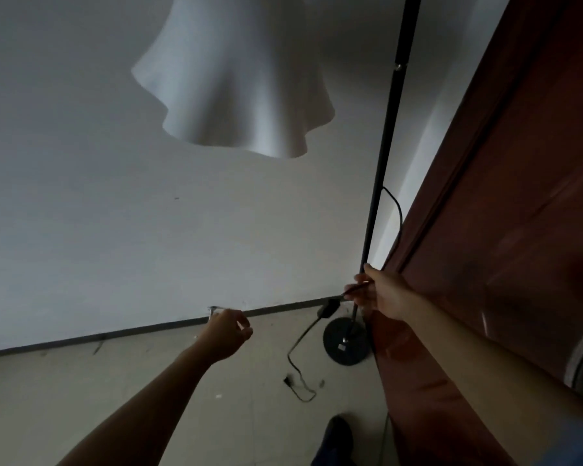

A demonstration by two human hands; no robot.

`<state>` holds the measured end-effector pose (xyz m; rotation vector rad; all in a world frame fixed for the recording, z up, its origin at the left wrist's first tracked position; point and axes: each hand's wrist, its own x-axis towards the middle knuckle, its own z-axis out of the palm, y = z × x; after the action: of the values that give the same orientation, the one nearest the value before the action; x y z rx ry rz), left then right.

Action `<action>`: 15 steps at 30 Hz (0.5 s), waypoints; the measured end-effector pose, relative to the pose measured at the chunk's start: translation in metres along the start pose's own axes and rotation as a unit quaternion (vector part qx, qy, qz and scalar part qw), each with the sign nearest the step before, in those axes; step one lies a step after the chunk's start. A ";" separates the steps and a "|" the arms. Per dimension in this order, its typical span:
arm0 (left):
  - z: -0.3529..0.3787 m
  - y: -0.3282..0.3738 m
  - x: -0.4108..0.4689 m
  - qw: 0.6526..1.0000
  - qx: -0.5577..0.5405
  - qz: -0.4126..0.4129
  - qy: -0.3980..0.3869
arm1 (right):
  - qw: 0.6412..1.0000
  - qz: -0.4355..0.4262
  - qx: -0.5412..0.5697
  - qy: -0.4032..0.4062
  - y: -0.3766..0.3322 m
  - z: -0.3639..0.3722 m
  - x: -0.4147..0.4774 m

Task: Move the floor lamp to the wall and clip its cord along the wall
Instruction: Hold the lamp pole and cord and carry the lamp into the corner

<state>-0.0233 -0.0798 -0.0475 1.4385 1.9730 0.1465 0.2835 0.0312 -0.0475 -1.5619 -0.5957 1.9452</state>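
The floor lamp stands in the corner by the white wall (115, 213): black pole (381, 176), round black base (345, 341) on the floor, white wavy shade (239, 79) overhead. My right hand (381, 290) pinches the black cord beside the pole, low down. The cord (300, 341) runs on past an inline switch (327, 309) and lies loose on the floor, ending in a plug (288, 381). My left hand (229, 334) is near the skirting, fingers curled beside a small light clip (212, 310) on the wall; whether it touches the clip I cannot tell.
A dark red-brown wooden door or cabinet (519, 213) fills the right side, close to the lamp base. A dark skirting line (148, 329) runs along the wall foot. My shoe (335, 438) shows at the bottom on the pale tiled floor (81, 398).
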 end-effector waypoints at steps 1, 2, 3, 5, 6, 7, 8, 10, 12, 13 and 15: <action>0.001 0.002 -0.004 1.000 -0.011 -0.002 -0.012 | 1.000 -0.010 0.024 -0.017 -0.007 0.007 -0.009; 0.002 0.005 -0.008 0.999 -0.031 -0.005 -0.025 | 0.998 -0.018 0.049 -0.033 -0.015 0.014 -0.019; 0.003 0.011 -0.011 0.997 -0.063 -0.007 -0.040 | 0.996 -0.025 0.068 -0.049 -0.021 0.021 -0.029; 0.002 0.027 -0.017 0.988 -0.137 0.001 -0.075 | 0.992 -0.036 0.097 -0.078 -0.036 0.033 -0.048; 0.001 0.035 -0.019 0.982 -0.159 0.013 -0.098 | 0.989 -0.041 0.109 -0.091 -0.043 0.038 -0.058; 0.001 0.044 -0.022 0.979 -0.159 0.030 -0.125 | 0.986 -0.046 0.118 -0.104 -0.051 0.042 -0.067; 0.003 0.053 -0.024 0.975 -0.150 0.046 -0.156 | 0.984 -0.051 0.126 -0.115 -0.058 0.046 -0.076; 0.008 0.070 -0.026 0.967 -0.117 0.066 -0.215 | 0.980 -0.062 0.137 -0.130 -0.073 0.051 -0.090; 0.014 0.081 -0.026 0.967 -0.071 0.065 -0.237 | 0.976 -0.075 0.151 -0.133 -0.088 0.052 -0.102; 0.016 0.082 -0.025 0.971 -0.055 0.059 -0.226 | 0.974 -0.085 0.163 -0.130 -0.096 0.050 -0.107; 0.015 0.073 -0.022 0.980 -0.057 0.040 -0.185 | 0.968 -0.105 0.196 -0.117 -0.112 0.041 -0.113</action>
<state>0.0474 -0.0752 -0.0152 1.3611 1.5806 0.0232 0.2785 0.0382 0.1171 -0.9952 -0.4172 1.9526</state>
